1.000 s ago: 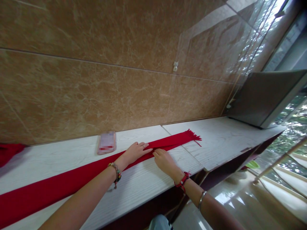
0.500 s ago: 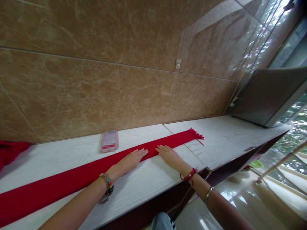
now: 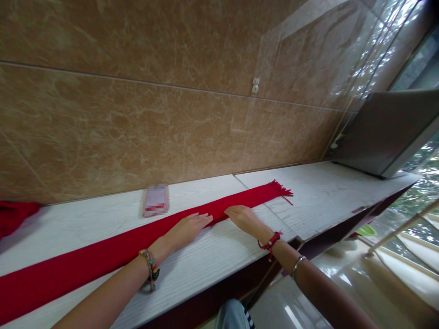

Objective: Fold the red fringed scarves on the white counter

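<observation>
A long red scarf (image 3: pixel 85 260) lies folded into a narrow strip along the white wood-grain counter (image 3: pixel 192 269), its fringed end at the far right. My left hand (image 3: pixel 187 230) rests flat on it with fingers stretched out, a ring on one finger. Just to the right, my right hand (image 3: pixel 245 220) has its fingers drawn together on the scarf's near edge, pinching it. That edge is slightly raised between the two hands. The thumb of my right hand is hidden.
A phone-like flat object (image 3: pixel 156 201), blurred over, lies behind the scarf by the tiled wall (image 3: pixel 171 128). More red cloth (image 3: pixel 15 217) sits at the far left. A large grey box-shaped object (image 3: pixel 387 132) stands at the counter's right end. Open shelving shows below the front edge.
My right hand has gone from lying flat with spread fingers to closing on the scarf's near edge, which has lifted a little. My left hand stays nearly in place.
</observation>
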`<state>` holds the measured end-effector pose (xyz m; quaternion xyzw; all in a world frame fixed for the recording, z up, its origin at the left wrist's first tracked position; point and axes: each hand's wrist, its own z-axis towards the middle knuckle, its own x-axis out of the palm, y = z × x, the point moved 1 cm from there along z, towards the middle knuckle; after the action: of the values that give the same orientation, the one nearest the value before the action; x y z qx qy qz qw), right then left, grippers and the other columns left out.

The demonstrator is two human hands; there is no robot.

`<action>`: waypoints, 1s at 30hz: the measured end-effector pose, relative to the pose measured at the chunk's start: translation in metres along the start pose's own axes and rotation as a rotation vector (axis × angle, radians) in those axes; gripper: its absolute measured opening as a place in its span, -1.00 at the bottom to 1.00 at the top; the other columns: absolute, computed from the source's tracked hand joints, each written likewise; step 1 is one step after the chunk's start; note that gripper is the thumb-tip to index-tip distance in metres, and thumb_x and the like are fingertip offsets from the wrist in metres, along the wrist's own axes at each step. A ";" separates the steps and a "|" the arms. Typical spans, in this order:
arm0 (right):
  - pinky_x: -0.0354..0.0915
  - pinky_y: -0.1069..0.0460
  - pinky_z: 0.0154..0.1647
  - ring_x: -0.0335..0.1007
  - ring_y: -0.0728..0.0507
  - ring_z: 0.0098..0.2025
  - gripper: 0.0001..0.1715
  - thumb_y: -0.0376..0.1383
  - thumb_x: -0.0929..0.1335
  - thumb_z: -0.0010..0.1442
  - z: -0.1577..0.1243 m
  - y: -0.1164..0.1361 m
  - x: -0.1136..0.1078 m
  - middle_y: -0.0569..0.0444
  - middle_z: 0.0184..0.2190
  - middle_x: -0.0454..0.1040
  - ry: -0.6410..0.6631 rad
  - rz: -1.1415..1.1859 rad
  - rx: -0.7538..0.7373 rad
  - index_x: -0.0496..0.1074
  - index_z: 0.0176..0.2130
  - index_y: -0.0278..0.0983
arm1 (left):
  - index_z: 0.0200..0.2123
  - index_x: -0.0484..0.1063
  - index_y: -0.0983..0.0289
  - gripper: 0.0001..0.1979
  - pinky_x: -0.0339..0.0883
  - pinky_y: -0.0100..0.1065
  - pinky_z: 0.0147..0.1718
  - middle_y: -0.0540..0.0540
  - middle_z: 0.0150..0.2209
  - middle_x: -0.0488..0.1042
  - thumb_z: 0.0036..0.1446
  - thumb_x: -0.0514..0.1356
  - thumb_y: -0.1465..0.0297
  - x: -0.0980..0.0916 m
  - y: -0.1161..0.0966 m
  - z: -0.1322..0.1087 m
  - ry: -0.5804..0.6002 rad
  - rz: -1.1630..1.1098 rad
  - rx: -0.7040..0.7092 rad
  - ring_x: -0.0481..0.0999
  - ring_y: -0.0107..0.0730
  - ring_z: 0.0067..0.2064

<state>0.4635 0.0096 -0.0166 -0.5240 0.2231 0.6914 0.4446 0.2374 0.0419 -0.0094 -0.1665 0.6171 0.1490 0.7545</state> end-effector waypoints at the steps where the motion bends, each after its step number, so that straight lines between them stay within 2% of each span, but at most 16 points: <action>1: 0.24 -0.01 -0.05 0.35 -0.11 -0.11 -0.71 -0.47 0.20 0.18 -0.001 0.001 0.000 -0.10 -0.16 0.45 0.007 0.000 -0.016 0.41 -0.14 -0.37 | 0.12 0.15 0.21 -0.58 -0.02 -0.34 0.13 0.07 0.15 0.20 0.20 -0.11 0.55 0.000 0.000 -0.002 0.022 0.005 0.014 0.14 -0.49 0.16; 5: 0.21 -0.01 0.00 0.31 -0.10 -0.05 -0.68 -0.45 0.17 0.21 -0.003 0.004 0.000 -0.11 -0.13 0.44 -0.007 0.043 -0.033 0.39 -0.09 -0.36 | 0.15 0.08 0.13 -0.60 -0.14 -0.28 0.15 0.03 0.20 0.08 0.26 -0.15 0.40 -0.002 0.000 -0.006 0.082 -0.004 0.004 0.01 -0.46 0.22; 8: 0.11 -0.08 0.10 0.13 -0.14 0.12 -0.61 -0.33 0.18 0.23 -0.004 0.007 -0.003 -0.12 0.04 0.30 -0.026 0.099 0.010 0.29 0.04 -0.32 | 0.19 -0.04 0.09 -0.57 -0.23 -0.19 0.17 0.03 0.23 0.01 0.26 -0.16 0.28 -0.005 0.003 -0.011 0.127 -0.040 0.001 -0.07 -0.41 0.24; 12: -0.02 -0.21 0.15 -0.16 -0.19 0.24 -0.45 -0.15 0.12 0.26 -0.008 0.008 -0.006 -0.07 0.21 0.03 0.141 0.162 0.036 0.02 0.20 -0.22 | 0.22 -0.16 0.06 -0.52 -0.31 -0.08 0.17 0.03 0.25 -0.07 0.24 -0.16 0.19 -0.010 0.010 -0.023 0.187 -0.060 -0.013 -0.15 -0.31 0.26; 14: -0.05 -0.21 0.15 -0.19 -0.19 0.25 -0.43 -0.11 0.08 0.27 -0.009 0.007 -0.009 -0.09 0.21 0.01 0.198 0.183 0.036 -0.01 0.21 -0.23 | 0.21 -0.15 0.03 -0.52 -0.32 -0.04 0.16 0.02 0.26 -0.09 0.24 -0.16 0.18 -0.014 0.012 -0.028 0.215 -0.063 -0.020 -0.16 -0.27 0.26; 16: -0.08 -0.22 0.16 -0.19 -0.20 0.25 -0.42 -0.10 0.06 0.27 -0.005 0.008 -0.012 -0.12 0.21 0.00 0.183 0.181 0.059 0.00 0.20 -0.27 | 0.20 -0.11 -0.01 -0.56 -0.32 -0.03 0.16 -0.01 0.26 -0.10 0.25 -0.19 0.21 -0.017 0.013 -0.028 0.229 -0.065 -0.024 -0.16 -0.29 0.26; 18: -0.12 -0.24 0.16 -0.20 -0.20 0.25 -0.42 -0.11 0.05 0.28 0.005 0.010 -0.013 -0.14 0.21 0.00 0.118 0.155 0.103 0.00 0.20 -0.29 | 0.17 -0.02 -0.02 -0.59 -0.29 -0.04 0.16 -0.03 0.25 -0.07 0.26 -0.20 0.25 -0.018 0.011 -0.020 0.185 -0.047 -0.055 -0.13 -0.32 0.25; 21: -0.10 -0.27 0.15 -0.21 -0.23 0.25 -0.42 -0.11 0.07 0.27 0.023 0.008 -0.006 -0.12 0.22 -0.01 0.058 0.109 0.169 -0.01 0.20 -0.28 | 0.17 0.05 0.10 -0.58 -0.20 -0.03 0.15 0.05 0.24 -0.02 0.24 -0.18 0.32 -0.012 0.007 -0.004 0.052 0.049 -0.197 -0.08 -0.27 0.24; 23: -0.04 -0.27 0.12 -0.17 -0.25 0.24 -0.42 -0.10 0.08 0.27 0.027 0.001 0.002 -0.12 0.22 0.00 0.091 0.090 0.194 0.00 0.20 -0.27 | 0.18 0.03 0.17 -0.55 -0.15 -0.01 0.13 0.11 0.24 -0.03 0.23 -0.16 0.32 -0.004 0.007 0.003 0.046 0.106 -0.276 -0.08 -0.19 0.24; 25: 0.00 -0.27 0.10 -0.12 -0.26 0.22 -0.42 -0.10 0.07 0.27 0.022 -0.014 0.011 -0.13 0.21 0.02 0.144 0.070 0.212 0.00 0.20 -0.26 | 0.19 0.01 0.17 -0.54 -0.13 0.00 0.12 0.10 0.25 -0.07 0.23 -0.17 0.29 0.002 0.009 0.003 0.094 0.123 -0.278 -0.10 -0.16 0.25; 30: 0.06 -0.29 0.04 -0.09 -0.28 0.21 -0.47 -0.13 0.08 0.28 -0.026 -0.078 0.017 -0.14 0.20 0.04 0.237 -0.049 0.302 0.05 0.18 -0.24 | 0.20 -0.03 0.13 -0.53 -0.18 0.00 0.14 0.07 0.25 -0.11 0.23 -0.17 0.27 0.000 0.013 -0.006 0.178 0.089 -0.264 -0.15 -0.18 0.25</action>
<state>0.5428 0.0354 -0.0288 -0.5342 0.3625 0.5725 0.5054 0.2270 0.0511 -0.0118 -0.2494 0.6634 0.2466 0.6610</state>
